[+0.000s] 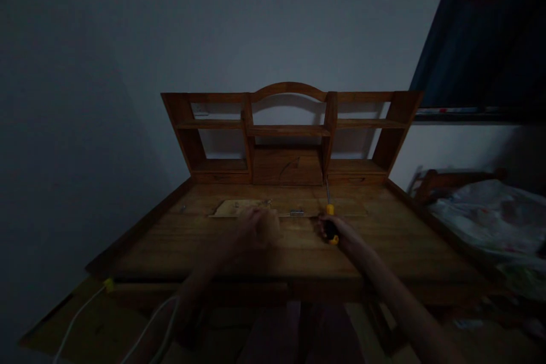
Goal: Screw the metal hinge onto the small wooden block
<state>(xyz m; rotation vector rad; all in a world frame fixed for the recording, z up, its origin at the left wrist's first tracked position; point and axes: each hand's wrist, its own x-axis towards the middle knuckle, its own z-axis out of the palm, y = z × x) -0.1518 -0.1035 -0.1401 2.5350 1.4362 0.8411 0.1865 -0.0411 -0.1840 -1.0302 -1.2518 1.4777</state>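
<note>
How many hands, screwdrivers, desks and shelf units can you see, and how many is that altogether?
Bare left hand and bare right hand: 2
Yellow-and-black screwdriver: 1
Brown wooden desk: 1
Brown wooden arched-top shelf unit: 1
Total: 5

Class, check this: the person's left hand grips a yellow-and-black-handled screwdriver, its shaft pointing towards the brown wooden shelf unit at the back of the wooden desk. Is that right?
Not quite: the head view shows the person's right hand gripping the yellow-and-black-handled screwdriver. Its shaft does point towards the brown wooden shelf unit.
</note>
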